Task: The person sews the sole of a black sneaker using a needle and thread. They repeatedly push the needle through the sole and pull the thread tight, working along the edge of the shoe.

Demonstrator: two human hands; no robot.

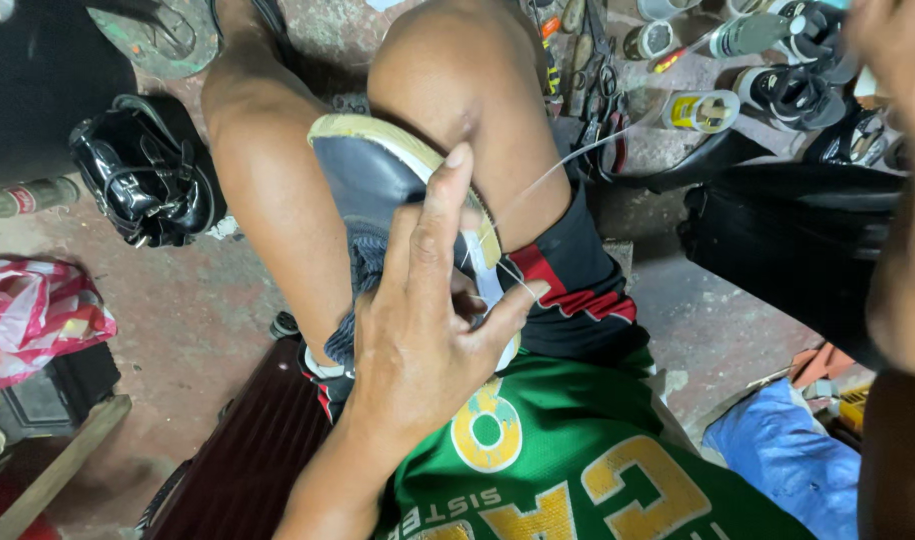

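**Shoe held between the knees, thread pulled taut**

Shoe (378, 185), dark blue-grey with a pale yellowish sole edge, sits wedged between the person's bare knees, toe end pointing away from the body and sole rim turned up toward the camera. The left hand (428, 320) lies flat over its near side, fingers spread and pressing against the upper and sole, steadying it rather than closing round it. A thin white thread (568, 165) runs from the sole edge beside those fingers, up and to the right, drawn straight. The right hand (903, 70) is raised at the upper right edge of view, blurred and close to the camera; whether it is clenched on the thread I cannot tell. On the concrete floor beyond the knees lie scissors (603, 105) and small cans (703, 110). A black bag (143, 175) rests at the left.
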